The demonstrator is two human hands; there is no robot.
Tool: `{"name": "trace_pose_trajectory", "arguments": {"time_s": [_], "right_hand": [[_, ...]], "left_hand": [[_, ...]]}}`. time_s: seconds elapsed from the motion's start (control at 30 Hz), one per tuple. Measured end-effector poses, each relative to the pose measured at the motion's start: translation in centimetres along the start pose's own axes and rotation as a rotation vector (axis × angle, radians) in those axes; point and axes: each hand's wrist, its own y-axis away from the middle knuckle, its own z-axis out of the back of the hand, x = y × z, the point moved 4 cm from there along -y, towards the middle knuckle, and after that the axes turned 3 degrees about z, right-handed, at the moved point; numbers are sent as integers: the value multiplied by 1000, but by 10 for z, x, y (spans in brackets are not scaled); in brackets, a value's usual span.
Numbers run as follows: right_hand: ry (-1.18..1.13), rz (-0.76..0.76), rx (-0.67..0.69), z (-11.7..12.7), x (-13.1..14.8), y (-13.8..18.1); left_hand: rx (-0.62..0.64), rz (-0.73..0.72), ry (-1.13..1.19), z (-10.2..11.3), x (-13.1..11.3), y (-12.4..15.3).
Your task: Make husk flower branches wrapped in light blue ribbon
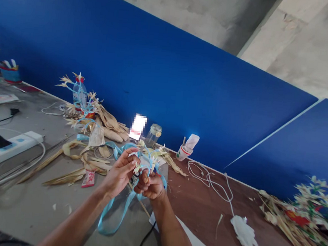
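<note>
My right hand (152, 186) is closed around the base of a small spray of corn-husk flowers (151, 156) with blue-wrapped stems. Beside it on the left, my left hand (121, 173) has its thumb and fingers pinched at a pale husk flower (137, 167) of the spray. A light blue ribbon (106, 231) hangs in a loop below the hands, and more of it lies behind them. Husk strips (96, 165) are on the table left of my left hand, with a small red packet (89, 178) among them.
At the back stand a lit phone (138, 126), a glass jar (153, 134) and a paper cup (183, 152). Finished-looking flowers (89, 100) rise by a bottle (79, 93) at left. A power strip (13, 147) lies far left, white cable (210, 183) and crumpled tissue (243, 233) right.
</note>
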Motion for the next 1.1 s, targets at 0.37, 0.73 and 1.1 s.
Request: {"name": "trace_pose_trajectory", "arguments": {"time_s": [0.37,0.73,1.1], "right_hand": [[7,-70,13,-3,-10,-5],[19,2,20,-6,-2,-1],[59,-11,-74,3,3,-3]], "left_hand": [[-78,48,42,6,4,-2],[-134,209,-56,18,26,-7],[77,264,-132,8,26,-4]]}}
